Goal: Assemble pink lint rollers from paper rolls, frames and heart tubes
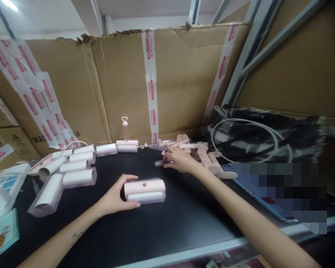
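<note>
My left hand point(115, 195) grips the left end of a pink lint-roller head with a white roll point(145, 191), which lies on the black table point(162, 227) in front of me. My right hand point(178, 160) reaches further back to a pile of pink handles point(209, 160) and closes its fingers on a clear pink handle point(159, 163) lying flat. An assembled roller with a heart-topped handle point(125, 139) stands upright at the back.
Several white rolls in clear sleeves point(72, 169) lie at the left. Taped cardboard walls point(128, 82) close off the back. A black-and-white bag with a white cord point(257, 137) sits right; a tablet point(257, 186) lies beside it. Small boxes point(1, 223) lie at far left.
</note>
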Available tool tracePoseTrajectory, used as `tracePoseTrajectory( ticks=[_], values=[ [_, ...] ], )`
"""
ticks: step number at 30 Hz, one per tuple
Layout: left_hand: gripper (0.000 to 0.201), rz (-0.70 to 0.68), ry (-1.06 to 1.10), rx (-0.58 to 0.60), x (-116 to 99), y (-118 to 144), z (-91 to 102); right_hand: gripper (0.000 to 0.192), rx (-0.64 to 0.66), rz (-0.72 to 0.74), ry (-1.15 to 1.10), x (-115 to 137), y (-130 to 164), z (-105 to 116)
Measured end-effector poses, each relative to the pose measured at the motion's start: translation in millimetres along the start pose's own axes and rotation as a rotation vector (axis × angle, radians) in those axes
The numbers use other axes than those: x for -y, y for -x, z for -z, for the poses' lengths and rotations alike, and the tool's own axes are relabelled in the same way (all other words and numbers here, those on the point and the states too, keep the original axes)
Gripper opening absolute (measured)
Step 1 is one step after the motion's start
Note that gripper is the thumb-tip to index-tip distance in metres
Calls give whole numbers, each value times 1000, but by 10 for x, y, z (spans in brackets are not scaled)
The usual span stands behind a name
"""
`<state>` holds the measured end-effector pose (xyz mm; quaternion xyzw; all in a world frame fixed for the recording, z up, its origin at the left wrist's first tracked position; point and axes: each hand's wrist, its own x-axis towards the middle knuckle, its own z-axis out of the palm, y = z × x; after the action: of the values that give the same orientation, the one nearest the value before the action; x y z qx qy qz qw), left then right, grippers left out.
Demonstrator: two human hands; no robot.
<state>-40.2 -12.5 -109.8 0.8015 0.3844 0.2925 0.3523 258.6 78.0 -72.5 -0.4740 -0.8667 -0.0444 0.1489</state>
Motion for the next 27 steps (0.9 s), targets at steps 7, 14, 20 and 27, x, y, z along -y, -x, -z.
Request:
tracePoseTrajectory(
  ticks=[7,14,20,27],
  values=[
    [65,-53,-15,-10,-7,-12,22,39,-230,35,-943,665,51,254],
    [62,-79,2,-8,32,-28,31,31,-76,146,-1057,1091,88,281],
    [62,-56,-12,-19,42,-39,41,26,126,261,-939,1064,95,524],
    [73,-3,113,16,46,-48,88,24,299,267,-871,1117,-10,677]
  ],
)
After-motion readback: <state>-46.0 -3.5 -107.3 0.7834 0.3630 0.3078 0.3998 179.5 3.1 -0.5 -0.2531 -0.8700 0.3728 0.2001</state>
